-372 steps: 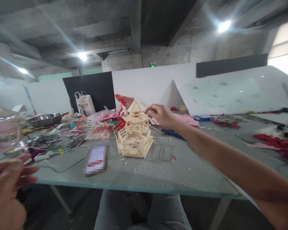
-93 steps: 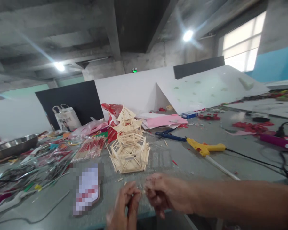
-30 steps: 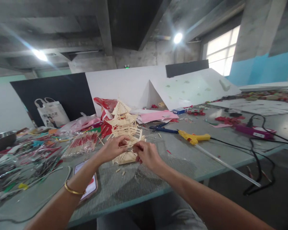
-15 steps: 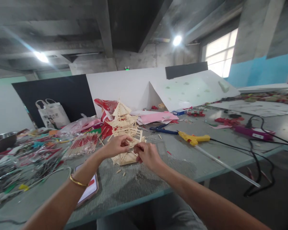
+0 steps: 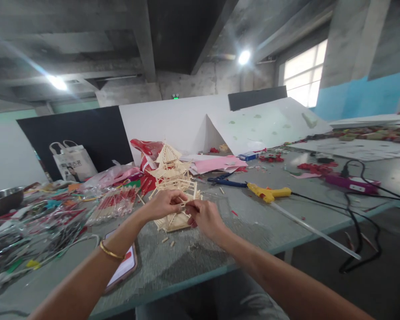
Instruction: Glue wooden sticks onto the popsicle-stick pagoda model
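Note:
A small pagoda model [image 5: 170,173] built of pale wooden sticks stands on the grey table [image 5: 220,240]. My left hand [image 5: 163,204] is curled against the front of its lower tier, fingers pinched. My right hand [image 5: 203,217] meets it from the right, fingertips pinched on a thin wooden stick at the model's railing. A gold bangle sits on my left wrist. What the left fingers pinch is too small to name.
A phone [image 5: 122,269] lies by my left forearm. A yellow glue gun [image 5: 270,194] with its long stick and blue scissors [image 5: 225,181] lie to the right. Packets of red sticks [image 5: 111,202], cables and a steel bowl [image 5: 2,200] crowd the left.
Over the last second both hands stay pinched together at the model's lower tier, shifting only slightly. Earlier they were working a small stick near the table's edge, away from the model.

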Tool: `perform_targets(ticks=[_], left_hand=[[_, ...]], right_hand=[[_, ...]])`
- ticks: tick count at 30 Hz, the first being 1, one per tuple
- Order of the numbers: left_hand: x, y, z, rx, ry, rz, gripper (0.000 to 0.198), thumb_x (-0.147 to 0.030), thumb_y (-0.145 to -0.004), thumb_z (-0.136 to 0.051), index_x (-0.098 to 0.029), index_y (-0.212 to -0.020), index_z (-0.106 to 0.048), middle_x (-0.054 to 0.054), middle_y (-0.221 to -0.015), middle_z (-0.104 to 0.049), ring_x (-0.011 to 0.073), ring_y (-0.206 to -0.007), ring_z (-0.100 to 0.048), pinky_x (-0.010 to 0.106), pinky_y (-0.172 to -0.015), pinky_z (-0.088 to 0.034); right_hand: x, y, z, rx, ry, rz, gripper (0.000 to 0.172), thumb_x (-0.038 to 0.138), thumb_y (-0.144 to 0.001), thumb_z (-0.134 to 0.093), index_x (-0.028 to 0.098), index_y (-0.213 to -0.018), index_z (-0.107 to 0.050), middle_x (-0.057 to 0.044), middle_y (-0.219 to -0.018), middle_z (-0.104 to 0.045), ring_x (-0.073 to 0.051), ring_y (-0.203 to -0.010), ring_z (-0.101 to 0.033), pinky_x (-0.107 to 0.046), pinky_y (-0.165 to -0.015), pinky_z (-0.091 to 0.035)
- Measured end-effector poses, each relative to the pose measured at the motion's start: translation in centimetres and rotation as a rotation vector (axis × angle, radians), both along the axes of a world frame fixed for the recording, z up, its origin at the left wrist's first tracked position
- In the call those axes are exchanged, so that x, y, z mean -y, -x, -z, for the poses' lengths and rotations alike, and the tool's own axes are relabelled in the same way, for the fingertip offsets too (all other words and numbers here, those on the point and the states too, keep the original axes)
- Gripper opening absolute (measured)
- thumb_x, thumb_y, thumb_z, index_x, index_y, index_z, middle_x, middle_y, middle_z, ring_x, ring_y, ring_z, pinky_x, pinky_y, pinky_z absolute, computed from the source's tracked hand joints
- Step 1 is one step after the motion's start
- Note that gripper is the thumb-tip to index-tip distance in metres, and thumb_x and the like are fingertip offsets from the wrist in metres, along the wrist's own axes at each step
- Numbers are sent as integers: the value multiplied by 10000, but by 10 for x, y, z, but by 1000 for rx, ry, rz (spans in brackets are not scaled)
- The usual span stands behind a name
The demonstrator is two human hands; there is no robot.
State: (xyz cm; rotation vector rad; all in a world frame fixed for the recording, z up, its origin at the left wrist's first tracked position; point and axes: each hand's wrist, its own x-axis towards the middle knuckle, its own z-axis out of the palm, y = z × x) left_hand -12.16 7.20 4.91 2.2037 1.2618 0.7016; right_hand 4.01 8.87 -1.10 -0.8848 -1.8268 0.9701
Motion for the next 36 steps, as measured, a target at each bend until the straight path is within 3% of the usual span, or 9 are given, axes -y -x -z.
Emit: perform_targets(ticks=[5,16,27,36], left_hand=[[3,-1,-2,-46,-55,-12,213,-306,-735,-581,-157,-886,-600,14,-746,-648,136,-693,-588,224,-628,-444],[8,-6,-5,-126,-125,-34,187,-293,-756,-553,-165,-852,-648,11,-746,-660,141,-710,-577,227,-652,-436],[8,-8,-3,-166,-168,-37,184,-196,-719,-545,-177,-876,-639,5,-813,-662,148,-768,-581,227,-674,-429],[6,-7,0,-127,-162,-38,141,-249,-740,-565,-167,-854,-566,7,-758,-640,138,-698,-584,230,-619,-429]], right_hand=[[5,1,-4,-62,68,37,106,166,-763,-467,122,-749,-562,14,-498,-563,-89,-393,-549,-143,-367,-395],[4,1,-1,-51,84,0,200,191,-785,-457,108,-799,-638,7,-509,-574,-75,-417,-553,-131,-391,-395],[4,5,4,-148,122,8,96,169,-770,-484,117,-821,-546,16,-548,-563,-76,-409,-540,-152,-381,-420],[-1,6,12,-175,75,33,37,172,-779,-475,148,-756,-458,30,-610,-521,-78,-437,-558,-144,-373,-405]])
